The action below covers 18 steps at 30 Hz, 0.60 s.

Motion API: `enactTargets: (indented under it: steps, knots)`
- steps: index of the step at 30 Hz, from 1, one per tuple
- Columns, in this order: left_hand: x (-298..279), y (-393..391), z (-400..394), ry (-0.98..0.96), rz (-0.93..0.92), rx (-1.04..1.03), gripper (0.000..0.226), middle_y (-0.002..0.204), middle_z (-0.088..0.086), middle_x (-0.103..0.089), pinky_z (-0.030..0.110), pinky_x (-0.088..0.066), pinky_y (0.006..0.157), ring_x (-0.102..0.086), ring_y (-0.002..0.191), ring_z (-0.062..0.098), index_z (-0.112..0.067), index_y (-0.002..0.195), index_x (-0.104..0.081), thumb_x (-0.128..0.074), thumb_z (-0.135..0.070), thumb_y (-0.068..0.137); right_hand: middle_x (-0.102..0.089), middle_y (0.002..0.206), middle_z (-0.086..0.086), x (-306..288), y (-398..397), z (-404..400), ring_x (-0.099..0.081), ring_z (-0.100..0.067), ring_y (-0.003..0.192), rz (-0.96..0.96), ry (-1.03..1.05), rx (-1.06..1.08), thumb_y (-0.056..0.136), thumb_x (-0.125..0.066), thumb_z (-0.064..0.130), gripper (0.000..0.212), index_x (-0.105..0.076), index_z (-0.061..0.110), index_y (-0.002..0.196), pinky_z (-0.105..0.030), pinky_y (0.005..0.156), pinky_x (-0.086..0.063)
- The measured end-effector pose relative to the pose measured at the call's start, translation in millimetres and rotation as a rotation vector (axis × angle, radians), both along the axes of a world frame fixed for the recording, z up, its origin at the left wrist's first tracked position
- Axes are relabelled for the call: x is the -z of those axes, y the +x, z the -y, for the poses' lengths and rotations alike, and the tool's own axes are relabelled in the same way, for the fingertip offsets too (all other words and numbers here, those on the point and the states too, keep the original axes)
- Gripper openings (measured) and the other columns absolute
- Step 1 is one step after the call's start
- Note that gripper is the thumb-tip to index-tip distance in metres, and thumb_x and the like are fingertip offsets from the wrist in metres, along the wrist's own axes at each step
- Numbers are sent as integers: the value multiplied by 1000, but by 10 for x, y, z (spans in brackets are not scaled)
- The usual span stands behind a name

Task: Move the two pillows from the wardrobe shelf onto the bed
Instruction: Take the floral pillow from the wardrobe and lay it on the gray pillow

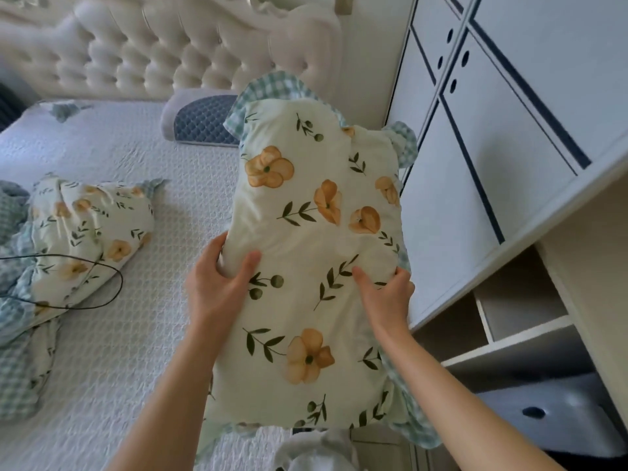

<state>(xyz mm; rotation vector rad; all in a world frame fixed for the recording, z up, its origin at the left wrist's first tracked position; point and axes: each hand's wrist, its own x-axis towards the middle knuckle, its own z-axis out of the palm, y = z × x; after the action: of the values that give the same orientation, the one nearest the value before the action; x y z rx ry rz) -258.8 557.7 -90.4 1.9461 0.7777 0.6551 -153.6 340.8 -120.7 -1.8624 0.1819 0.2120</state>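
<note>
I hold a cream pillow (pixel 316 246) printed with orange flowers and green leaves, edged in green check, out in front of me over the right edge of the bed (pixel 136 334). My left hand (pixel 221 280) grips its left side, thumb on top. My right hand (pixel 387 294) pinches its right side. A second pillow (pixel 85 239) in the same print lies on the bed's white quilted cover at the left. The wardrobe (pixel 509 164) stands at the right, with open empty shelves (pixel 520 300) low down.
A tufted cream headboard (pixel 153 52) runs along the back. A grey and navy contoured pillow (pixel 200 124) lies against it. A black cable (pixel 102 266) loops over the left pillow. Checked bedding (pixel 17 351) is bunched at the far left. A drawer front (pixel 543 413) sits bottom right.
</note>
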Motion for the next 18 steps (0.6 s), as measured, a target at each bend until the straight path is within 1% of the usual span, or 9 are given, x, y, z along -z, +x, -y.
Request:
enactTargets:
  steps: [2, 3, 5, 8, 10, 12, 15, 17, 18]
  knots:
    - [10, 239, -135, 2, -33, -12, 46, 94, -34, -64, 30, -55, 73, -62, 82, -11, -38, 115, -59, -66, -62, 76, -40, 130, -6, 21, 223, -146, -35, -10, 102, -6, -24, -9, 74, -75, 46, 74, -38, 15, 130, -30, 90, -37]
    - [12, 364, -201, -2, -51, -20, 41, 90, -33, -65, 31, -56, 70, -62, 79, -10, -38, 111, -59, -66, -60, 77, -39, 130, -7, 34, 335, -220, -37, -12, 104, -15, -37, -9, 74, -74, 47, 75, -37, 15, 131, -32, 92, -38]
    - [22, 606, -310, -16, -81, -31, 30, 81, -21, -68, 36, -58, 66, -65, 70, -2, -38, 102, -59, -66, -55, 79, -37, 131, -8, 57, 549, -351, -41, -19, 111, -38, -63, -2, 74, -74, 48, 78, -35, 14, 132, -36, 97, -40]
    - [43, 913, -440, -18, -96, -33, 20, 76, -13, -68, 41, -59, 63, -65, 64, 4, -36, 93, -58, -63, -51, 81, -36, 128, -8, 91, 841, -513, -45, -24, 111, -58, -84, 11, 75, -73, 50, 77, -35, 14, 132, -35, 92, -41]
    - [64, 1084, -515, -10, -108, -34, 19, 74, -10, -68, 42, -58, 61, -64, 63, 7, -34, 88, -56, -62, -50, 81, -37, 127, -9, 120, 1000, -598, -44, -22, 107, -56, -89, 19, 76, -71, 50, 75, -35, 13, 131, -35, 90, -41]
    - [91, 1242, -581, 9, -127, -37, 17, 71, -8, -66, 42, -56, 58, -63, 63, 13, -32, 83, -54, -62, -47, 84, -38, 128, -9, 154, 1152, -676, -38, -16, 104, -51, -91, 20, 78, -69, 50, 74, -35, 12, 131, -32, 88, -38]
    - [119, 1483, -671, 24, -144, -42, 20, 67, 1, -60, 43, -50, 57, -58, 61, 22, -28, 75, -48, -61, -37, 89, -40, 129, -8, 194, 1392, -794, -33, -12, 103, -56, -86, 17, 79, -67, 50, 72, -36, 11, 131, -30, 88, -34]
    - [136, 1646, -734, 23, -150, -54, 23, 65, 6, -59, 39, -47, 54, -52, 57, 19, -26, 74, -46, -59, -31, 92, -41, 129, -8, 223, 1566, -866, -34, -12, 105, -54, -90, 8, 80, -65, 50, 69, -38, 11, 130, -30, 88, -34]
    - [147, 1730, -766, 22, -150, -67, 23, 64, 4, -57, 36, -44, 52, -49, 55, 16, -26, 74, -45, -58, -30, 92, -41, 130, -8, 238, 1663, -899, -36, -13, 107, -59, -92, 2, 81, -64, 51, 68, -38, 11, 130, -32, 89, -36]
